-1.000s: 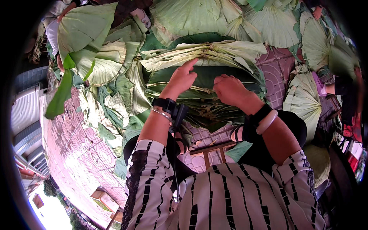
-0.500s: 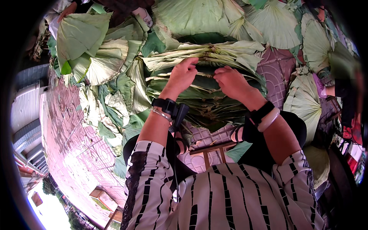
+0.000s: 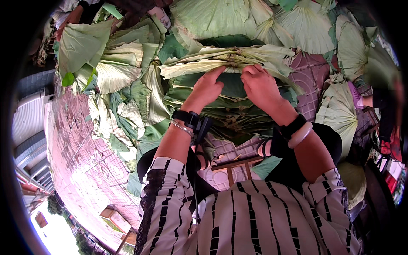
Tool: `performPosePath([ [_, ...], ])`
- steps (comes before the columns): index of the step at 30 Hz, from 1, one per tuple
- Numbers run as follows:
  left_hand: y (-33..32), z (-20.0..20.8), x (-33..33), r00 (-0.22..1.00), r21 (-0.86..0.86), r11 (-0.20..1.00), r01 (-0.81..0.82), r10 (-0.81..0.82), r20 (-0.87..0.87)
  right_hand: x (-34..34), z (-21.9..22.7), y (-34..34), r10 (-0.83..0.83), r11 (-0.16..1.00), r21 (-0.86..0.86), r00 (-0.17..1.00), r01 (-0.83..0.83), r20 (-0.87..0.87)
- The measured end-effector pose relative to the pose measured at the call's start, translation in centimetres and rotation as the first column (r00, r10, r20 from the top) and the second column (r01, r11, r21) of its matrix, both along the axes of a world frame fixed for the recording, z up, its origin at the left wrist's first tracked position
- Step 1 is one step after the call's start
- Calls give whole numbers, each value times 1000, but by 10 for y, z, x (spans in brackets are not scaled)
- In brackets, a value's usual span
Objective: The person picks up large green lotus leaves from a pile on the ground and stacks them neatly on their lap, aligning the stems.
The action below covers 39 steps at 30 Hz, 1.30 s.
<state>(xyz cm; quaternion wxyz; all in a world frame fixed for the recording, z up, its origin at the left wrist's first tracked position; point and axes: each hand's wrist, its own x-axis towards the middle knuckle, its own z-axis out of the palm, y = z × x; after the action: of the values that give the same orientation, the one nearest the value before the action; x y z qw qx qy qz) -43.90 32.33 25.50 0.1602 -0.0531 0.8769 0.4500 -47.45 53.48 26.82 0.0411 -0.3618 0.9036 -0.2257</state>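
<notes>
A stack of large folded lotus leaves (image 3: 238, 106) lies in front of me, dark green in the middle and browned along the centre folds. Pale green leaves form its far part. My left hand (image 3: 207, 88) has its fingers closed at the near edge of a pale lotus leaf (image 3: 191, 68) on the far part. Close beside it, my right hand (image 3: 260, 85) pinches the same edge with curled fingers. The fingertips of both hands are partly hidden by the hands and the leaf.
More lotus leaves lie in piles to the left (image 3: 119, 68), beyond the stack (image 3: 212, 19) and to the right (image 3: 338, 108). A small wooden stool (image 3: 238, 164) stands on the paving below. Another person's hand (image 3: 73, 18) is near a leaf at the upper left.
Both hands have shifted from the leaf folds onto the edge of the pale leaf, the right hand moving farther away. At upper left, the other person's leaf has moved slightly down and left.
</notes>
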Motion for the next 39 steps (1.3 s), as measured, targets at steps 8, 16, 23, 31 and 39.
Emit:
performPosePath([
  [8, -2, 0, -3, 997, 73, 997, -18, 13, 70, 19, -40, 22, 174, 906, 339, 952, -255, 253],
  [16, -5, -15, 0, 991, -31, 1000, -1, -4, -132, 2, -38, 21, 92, 976, 172, 970, -133, 227],
  [23, -1, -8, -6, 979, -31, 979, -200, 199, -53, -12, -29, 17, -74, 997, 28, 989, 71, 131],
  [31, 1, -28, 3, 999, 119, 993, -22, 17, 41, -12, -25, 12, -45, 997, 68, 999, 45, -4],
  [39, -2, -28, 2, 998, 153, 987, -49, 41, 55, 14, -29, 9, 74, 936, 322, 975, -140, 210],
])
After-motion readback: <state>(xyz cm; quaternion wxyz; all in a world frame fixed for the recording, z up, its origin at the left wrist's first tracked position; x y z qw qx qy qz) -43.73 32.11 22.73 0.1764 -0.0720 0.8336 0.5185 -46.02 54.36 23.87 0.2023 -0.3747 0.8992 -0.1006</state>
